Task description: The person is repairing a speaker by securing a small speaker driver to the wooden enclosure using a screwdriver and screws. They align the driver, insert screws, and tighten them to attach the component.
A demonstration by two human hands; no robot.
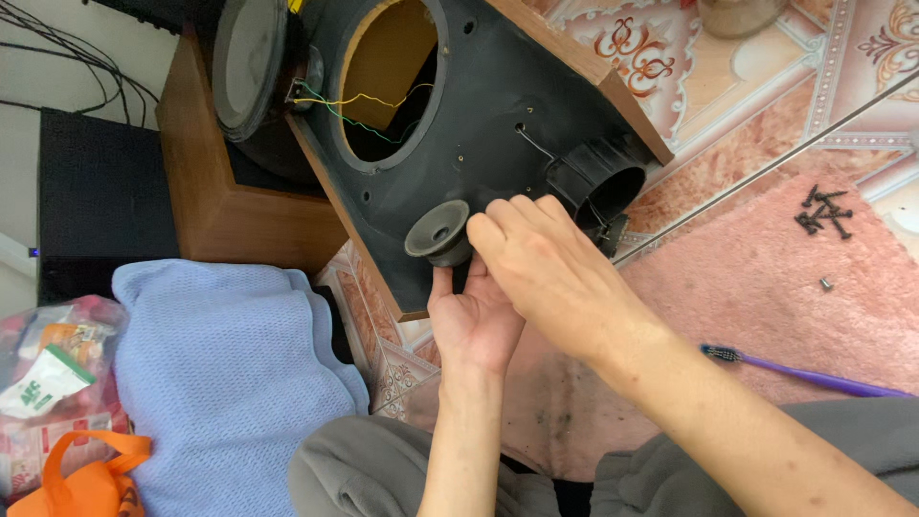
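A wooden speaker cabinet with a black front panel lies tilted on the floor, its large round opening empty with yellow and green wires hanging across it. A small grey cone-shaped speaker part sits at the panel's lower edge. My left hand reaches up from below and touches the underside of that part. My right hand lies over the left, its fingertips on the part's right side. A black port tube sticks out of the panel just right of my hands.
A large round speaker driver leans at the cabinet's upper left. A second wooden box stands on the left. A blue towel and an orange-handled bag lie lower left. Black screws and a purple-handled tool rest on the pink mat.
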